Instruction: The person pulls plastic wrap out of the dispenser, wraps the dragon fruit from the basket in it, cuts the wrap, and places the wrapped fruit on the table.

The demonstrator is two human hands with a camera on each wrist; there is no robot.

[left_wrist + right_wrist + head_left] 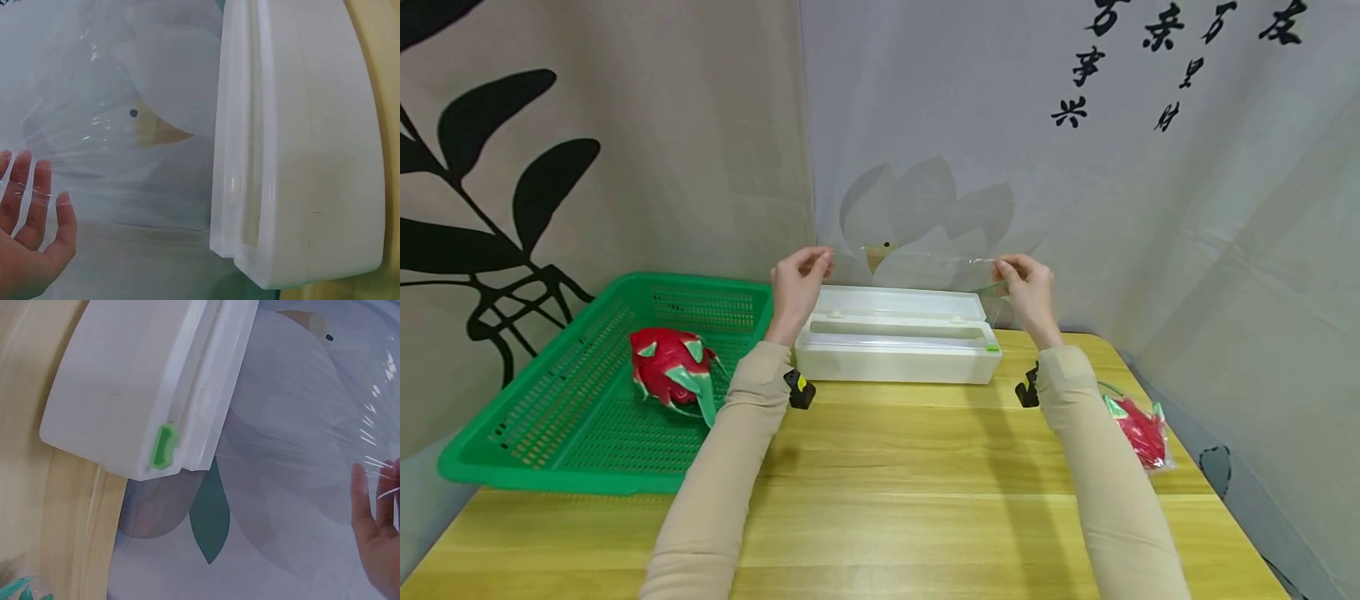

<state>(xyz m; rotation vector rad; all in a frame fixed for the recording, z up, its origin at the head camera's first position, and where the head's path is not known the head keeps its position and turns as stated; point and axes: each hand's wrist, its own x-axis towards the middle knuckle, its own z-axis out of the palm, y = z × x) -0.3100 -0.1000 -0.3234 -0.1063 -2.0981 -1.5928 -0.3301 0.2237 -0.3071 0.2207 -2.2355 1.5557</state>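
Observation:
A sheet of clear cling film (928,257) stretches up from the white cling film dispenser box (895,367), whose lid stands raised at the back of the table. My left hand (800,287) pinches the film's left upper corner, and my right hand (1030,293) pinches the right one. Both hands are above the box, near its two ends. Creases and shiny streaks run through the film (94,122) in the left wrist view. A green slide cutter (164,447) sits at the box's right end. Fingertips of both hands are partly cut off in the wrist views.
To the left stands a green plastic basket (550,479) holding a red dragon fruit (666,362) with green scales. Another dragon fruit (1142,435), wrapped in clear film, lies near the right table edge beside my right sleeve. A printed curtain (700,125) hangs behind the wooden table (910,500).

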